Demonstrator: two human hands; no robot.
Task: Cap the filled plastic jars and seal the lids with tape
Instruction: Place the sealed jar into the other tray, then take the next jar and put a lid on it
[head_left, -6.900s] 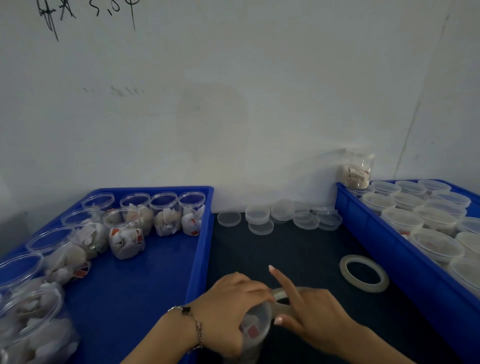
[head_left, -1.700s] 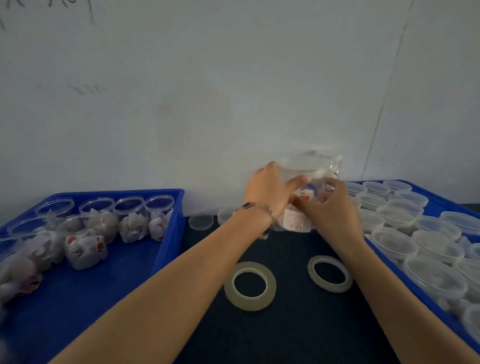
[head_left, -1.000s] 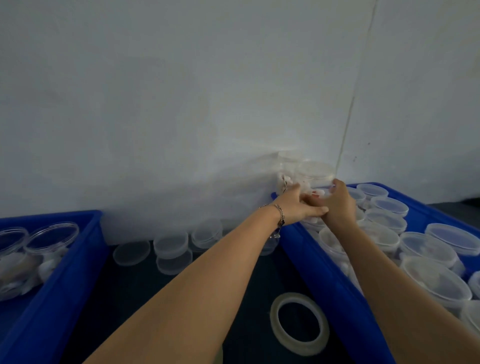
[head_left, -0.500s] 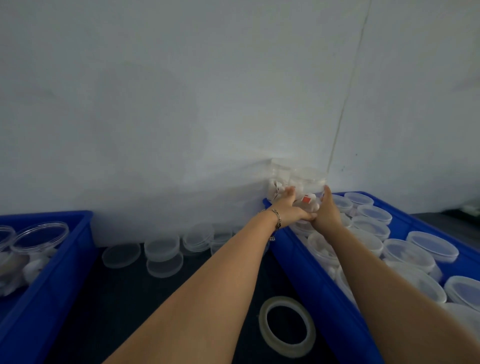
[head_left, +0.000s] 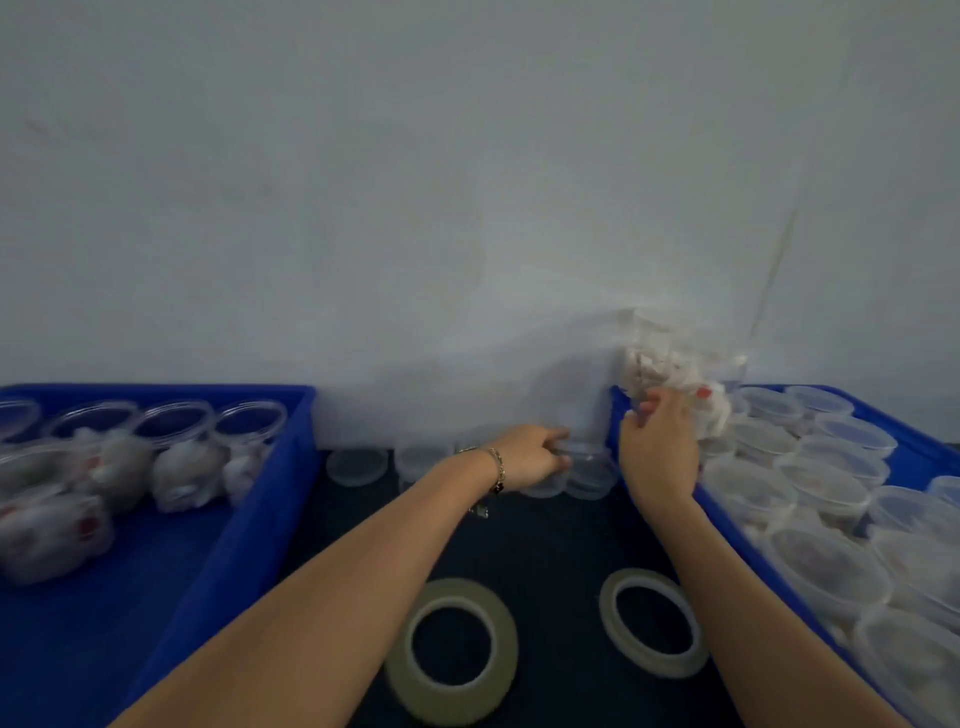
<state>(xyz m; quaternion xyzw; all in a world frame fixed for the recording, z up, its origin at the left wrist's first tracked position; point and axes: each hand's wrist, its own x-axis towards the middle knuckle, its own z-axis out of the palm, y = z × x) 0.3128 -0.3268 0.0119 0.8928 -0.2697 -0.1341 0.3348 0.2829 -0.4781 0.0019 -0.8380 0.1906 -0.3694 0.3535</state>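
Two rolls of tape lie flat on the dark table, a darker one (head_left: 451, 652) nearest and a paler one (head_left: 652, 622) just right of it. Farther back, the left hand (head_left: 530, 456) curls its fingers onto a stack of clear lids (head_left: 582, 467) by the wall. The right hand (head_left: 657, 449) is loosely curled against a filled jar (head_left: 680, 374) stacked in the right blue tray (head_left: 727, 519); whether it grips is unclear. Uncapped jars (head_left: 182, 452) fill the left blue tray (head_left: 218, 540).

Two blue trays (head_left: 270, 499) flank the dark mat. Two tape rolls (head_left: 451, 652) lie between them. Two hands (head_left: 527, 457) reach forward.
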